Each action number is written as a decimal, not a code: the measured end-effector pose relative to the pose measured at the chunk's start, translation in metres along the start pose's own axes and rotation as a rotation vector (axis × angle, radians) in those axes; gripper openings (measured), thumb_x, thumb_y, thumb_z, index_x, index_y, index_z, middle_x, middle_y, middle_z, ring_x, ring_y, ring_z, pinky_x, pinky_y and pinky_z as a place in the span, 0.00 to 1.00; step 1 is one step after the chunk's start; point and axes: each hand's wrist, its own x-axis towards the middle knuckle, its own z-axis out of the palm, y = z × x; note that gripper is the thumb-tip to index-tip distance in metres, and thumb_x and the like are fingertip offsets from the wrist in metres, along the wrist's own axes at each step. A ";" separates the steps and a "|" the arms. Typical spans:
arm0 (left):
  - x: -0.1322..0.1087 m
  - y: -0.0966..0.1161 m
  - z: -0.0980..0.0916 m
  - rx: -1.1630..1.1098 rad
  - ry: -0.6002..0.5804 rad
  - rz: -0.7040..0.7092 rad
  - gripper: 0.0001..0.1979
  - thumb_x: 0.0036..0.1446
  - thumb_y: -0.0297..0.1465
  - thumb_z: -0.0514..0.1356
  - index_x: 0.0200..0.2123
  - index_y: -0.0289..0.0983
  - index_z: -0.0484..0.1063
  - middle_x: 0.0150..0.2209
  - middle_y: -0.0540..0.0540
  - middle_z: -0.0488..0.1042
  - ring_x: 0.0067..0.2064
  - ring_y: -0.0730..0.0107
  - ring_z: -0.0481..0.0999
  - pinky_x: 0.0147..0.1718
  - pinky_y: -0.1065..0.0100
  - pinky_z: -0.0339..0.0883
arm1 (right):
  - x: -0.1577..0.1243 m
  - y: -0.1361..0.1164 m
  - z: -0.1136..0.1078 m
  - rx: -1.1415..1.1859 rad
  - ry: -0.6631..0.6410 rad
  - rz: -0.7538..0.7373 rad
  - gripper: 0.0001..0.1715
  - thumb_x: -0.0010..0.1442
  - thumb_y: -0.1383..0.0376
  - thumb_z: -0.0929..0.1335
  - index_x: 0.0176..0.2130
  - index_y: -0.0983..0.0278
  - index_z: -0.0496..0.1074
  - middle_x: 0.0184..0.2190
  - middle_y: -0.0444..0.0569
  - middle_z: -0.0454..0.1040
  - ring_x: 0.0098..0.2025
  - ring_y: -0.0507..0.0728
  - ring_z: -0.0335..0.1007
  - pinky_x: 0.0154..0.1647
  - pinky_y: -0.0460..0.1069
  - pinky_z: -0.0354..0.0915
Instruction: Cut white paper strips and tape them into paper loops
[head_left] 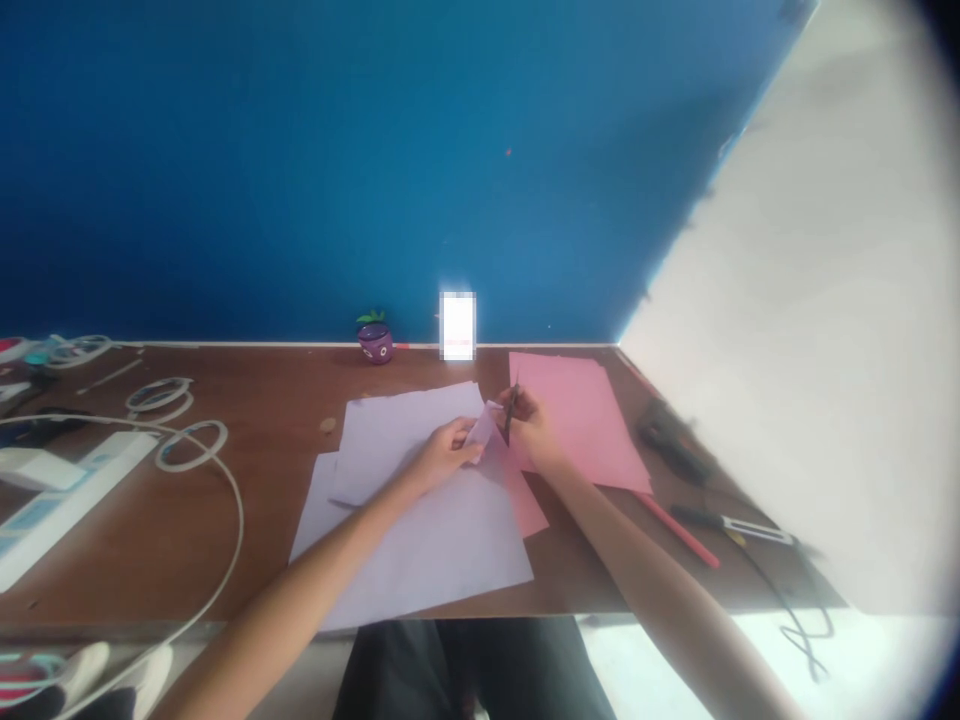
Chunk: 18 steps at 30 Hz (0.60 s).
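Observation:
A small folded piece of pale lilac paper is pinched in my left hand, over the stacked sheets. My right hand, just beside it, is closed around a slim dark pointed tool. The tool stands nearly upright with its thin tip toward the wall; I cannot tell whether it is scissors or a pen. Under both hands lie large pale lilac sheets, overlapping unevenly. A pink sheet's corner shows from beneath them, and more pink paper lies to the right, partly behind my right hand.
A purple pot and a bright blurred-out rectangle stand by the blue wall. On the left are a white power strip and looped cable. Right: a red stick, a utility knife and a dark corded tool.

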 end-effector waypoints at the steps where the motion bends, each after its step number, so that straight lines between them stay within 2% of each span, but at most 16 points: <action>1: 0.000 0.000 0.000 0.000 -0.005 0.004 0.24 0.53 0.38 0.63 0.51 0.35 0.67 0.35 0.45 0.75 0.34 0.68 0.75 0.34 0.68 0.66 | 0.000 0.000 0.000 0.006 -0.001 0.005 0.19 0.45 0.61 0.75 0.37 0.60 0.68 0.35 0.44 0.71 0.37 0.54 0.69 0.38 0.49 0.68; 13: -0.001 0.002 0.001 0.016 -0.017 0.009 0.22 0.52 0.35 0.64 0.50 0.36 0.67 0.32 0.48 0.75 0.31 0.71 0.72 0.30 0.71 0.63 | 0.001 -0.001 -0.002 0.056 -0.005 0.048 0.18 0.45 0.65 0.75 0.37 0.60 0.69 0.35 0.43 0.71 0.38 0.53 0.70 0.41 0.49 0.67; 18: 0.000 0.001 0.000 0.022 -0.002 0.009 0.25 0.49 0.34 0.66 0.50 0.36 0.66 0.36 0.46 0.76 0.34 0.69 0.74 0.34 0.70 0.65 | 0.000 -0.004 0.000 0.082 -0.019 0.064 0.20 0.44 0.67 0.76 0.38 0.59 0.70 0.36 0.44 0.71 0.39 0.53 0.69 0.41 0.48 0.67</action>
